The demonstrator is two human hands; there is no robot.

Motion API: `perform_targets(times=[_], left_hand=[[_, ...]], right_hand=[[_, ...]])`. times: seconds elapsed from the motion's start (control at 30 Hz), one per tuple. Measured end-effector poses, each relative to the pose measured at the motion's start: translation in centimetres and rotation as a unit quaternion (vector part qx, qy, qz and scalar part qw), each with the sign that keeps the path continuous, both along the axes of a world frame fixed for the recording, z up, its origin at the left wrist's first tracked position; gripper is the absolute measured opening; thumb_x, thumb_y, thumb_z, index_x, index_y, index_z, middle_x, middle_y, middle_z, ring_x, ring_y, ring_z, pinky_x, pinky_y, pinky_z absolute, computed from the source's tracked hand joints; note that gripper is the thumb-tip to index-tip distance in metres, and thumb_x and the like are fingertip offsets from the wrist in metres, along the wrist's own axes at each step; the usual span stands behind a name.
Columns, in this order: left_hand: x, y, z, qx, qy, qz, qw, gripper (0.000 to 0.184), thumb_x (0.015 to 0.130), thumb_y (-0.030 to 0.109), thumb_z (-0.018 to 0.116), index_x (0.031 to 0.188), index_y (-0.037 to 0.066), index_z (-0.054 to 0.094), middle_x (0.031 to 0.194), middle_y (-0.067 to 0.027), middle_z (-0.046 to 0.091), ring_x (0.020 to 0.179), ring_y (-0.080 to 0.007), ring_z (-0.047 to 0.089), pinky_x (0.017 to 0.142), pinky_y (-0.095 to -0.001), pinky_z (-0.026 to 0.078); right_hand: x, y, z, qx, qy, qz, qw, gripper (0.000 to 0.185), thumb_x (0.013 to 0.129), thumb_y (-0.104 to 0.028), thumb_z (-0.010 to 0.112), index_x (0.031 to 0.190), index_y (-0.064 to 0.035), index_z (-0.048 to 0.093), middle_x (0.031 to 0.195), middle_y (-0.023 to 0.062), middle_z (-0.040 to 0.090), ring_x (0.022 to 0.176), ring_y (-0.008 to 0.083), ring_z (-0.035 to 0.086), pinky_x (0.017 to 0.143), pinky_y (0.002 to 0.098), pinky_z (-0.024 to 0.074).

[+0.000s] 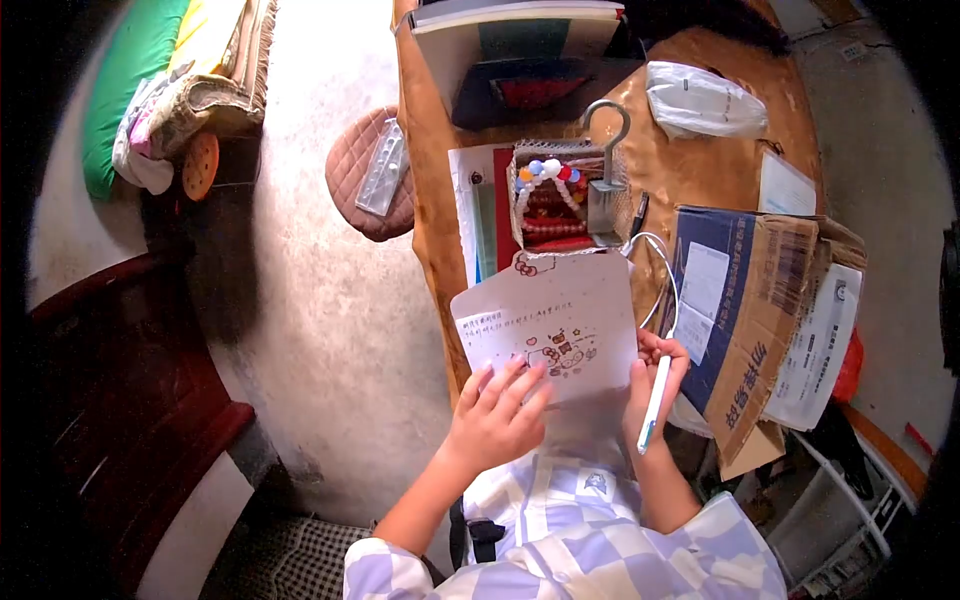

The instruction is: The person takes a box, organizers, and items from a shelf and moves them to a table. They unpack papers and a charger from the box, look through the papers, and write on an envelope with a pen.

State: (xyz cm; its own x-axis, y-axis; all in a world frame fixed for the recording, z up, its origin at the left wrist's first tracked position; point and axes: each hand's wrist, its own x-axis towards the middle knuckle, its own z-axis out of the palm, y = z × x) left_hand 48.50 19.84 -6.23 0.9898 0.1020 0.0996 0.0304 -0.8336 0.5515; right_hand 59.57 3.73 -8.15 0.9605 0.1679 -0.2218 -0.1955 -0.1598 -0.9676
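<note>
A pale envelope-shaped sheet [600, 310] with handwriting and a printed cartoon drawing lies at the table's near edge, its pointed flap toward the left and top. My left hand [503, 408] rests on its lower left part with the fingers spread. At the sheet's lower right edge, my right hand [655, 375] has its fingers closed round a white pen [655, 400], whose blue-tinted end points down toward me. Just beyond the sheet stands a box [518, 243] holding bead strings [550, 228] and a metal hook clamp [607, 200].
Books [520, 45] stand at the table's far side. A white plastic packet [705, 100] lies at the back right. An open cardboard box [765, 330] is close to my right hand, with a white cable [672, 270] beside it. A padded stool [345, 170] stands left of the table.
</note>
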Motion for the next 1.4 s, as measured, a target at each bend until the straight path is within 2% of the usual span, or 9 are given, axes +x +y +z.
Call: perform_targets(times=[0.23,0.4,0.7,0.87,1.03,1.13,1.17,1.27,1.4], left_hand=[[-0.6,1.0,1.3,-0.107,-0.036,0.019,0.993,0.025,0.069,0.005,0.050,0.092,0.013,0.052,0.096,-0.0012,0.057,0.092,-0.0210,0.051,0.083,-0.0379,0.035],[-1.0,0.2,2.3,0.026,-0.024,-0.018,0.999,0.027,0.069,0.028,0.056,0.095,0.018,0.053,0.111,0.0000,0.051,0.103,-0.0190,0.046,0.086,-0.0372,0.032],[-5.3,0.1,1.9,0.033,-0.322,0.037,0.945,0.036,0.071,0.038,0.061,0.079,0.015,0.034,0.070,-0.0001,0.033,0.062,-0.0164,0.036,0.058,-0.0316,0.028],[-7.1,1.5,5.4,0.034,-0.219,0.078,0.972,0.041,0.067,0.045,0.063,0.083,0.016,0.039,0.082,0.0005,0.048,0.076,-0.0164,0.047,0.069,-0.0321,0.035],[-7.7,1.1,10.3,-0.103,-0.236,0.103,0.961,0.051,0.066,0.049,0.062,0.100,0.016,0.043,0.103,-0.0044,0.051,0.100,-0.0212,0.046,0.086,-0.0378,0.032],[-9.0,0.9,13.6,0.032,-0.155,0.084,0.984,0.066,0.063,0.050,0.065,0.110,0.012,0.039,0.110,-0.0098,0.048,0.104,-0.0259,0.044,0.088,-0.0418,0.031],[-9.4,0.7,14.5,0.013,-0.132,0.100,0.986,0.061,0.062,0.038,0.068,0.110,0.011,0.041,0.117,-0.0110,0.046,0.107,-0.0271,0.043,0.089,-0.0419,0.030],[-10.1,0.8,17.0,-0.028,-0.116,0.126,0.985,0.040,0.066,0.005,0.054,0.105,0.008,0.049,0.111,-0.0088,0.052,0.096,-0.0255,0.052,0.083,-0.0360,0.038],[-11.9,1.1,18.8,-0.270,-0.115,0.174,0.940,0.034,0.070,-0.006,0.048,0.102,0.002,0.052,0.097,-0.0094,0.059,0.077,-0.0307,0.060,0.066,-0.0341,0.048]], right_hand=[[-0.4,-0.3,1.0,-0.001,0.006,0.017,1.000,0.032,0.074,0.007,0.046,0.100,-0.0036,0.032,0.090,0.0092,0.046,0.079,0.0132,0.044,0.077,0.0271,0.0369],[-0.6,-1.0,1.7,0.012,-0.006,0.009,1.000,0.034,0.071,0.007,0.046,0.099,-0.0041,0.031,0.091,0.0099,0.045,0.080,0.0127,0.044,0.076,0.0254,0.0372],[-1.7,0.5,6.4,0.195,0.115,-0.052,0.973,0.033,0.069,0.005,0.044,0.098,-0.0081,0.033,0.084,0.0051,0.040,0.076,0.0107,0.042,0.074,0.0216,0.0378],[-2.3,1.8,9.8,0.289,0.283,-0.108,0.908,0.033,0.069,0.007,0.041,0.098,-0.0078,0.040,0.079,0.0040,0.043,0.073,0.0141,0.049,0.068,0.0242,0.0457],[-5.6,1.8,11.8,0.402,0.265,-0.061,0.874,0.033,0.069,0.006,0.040,0.099,-0.0088,0.038,0.091,0.0098,0.048,0.087,0.0198,0.052,0.077,0.0318,0.0472],[-7.8,3.0,15.0,0.371,0.270,-0.080,0.885,0.034,0.069,0.006,0.039,0.099,-0.0095,0.039,0.090,0.0083,0.047,0.085,0.0194,0.052,0.076,0.0308,0.0474],[-8.8,2.9,15.9,0.402,0.227,0.000,0.887,0.027,0.078,0.003,0.036,0.102,-0.0078,0.037,0.098,0.0092,0.050,0.089,0.0172,0.054,0.076,0.0263,0.0457],[-11.5,4.0,19.5,0.393,0.252,0.037,0.884,0.032,0.075,0.000,0.047,0.102,-0.0125,0.035,0.094,0.0071,0.047,0.091,0.0195,0.050,0.080,0.0336,0.0451],[-14.1,3.7,20.2,0.349,0.004,0.169,0.922,0.035,0.079,-0.010,0.057,0.101,-0.0092,0.030,0.101,0.0128,0.047,0.088,0.0202,0.052,0.078,0.0326,0.0446]])
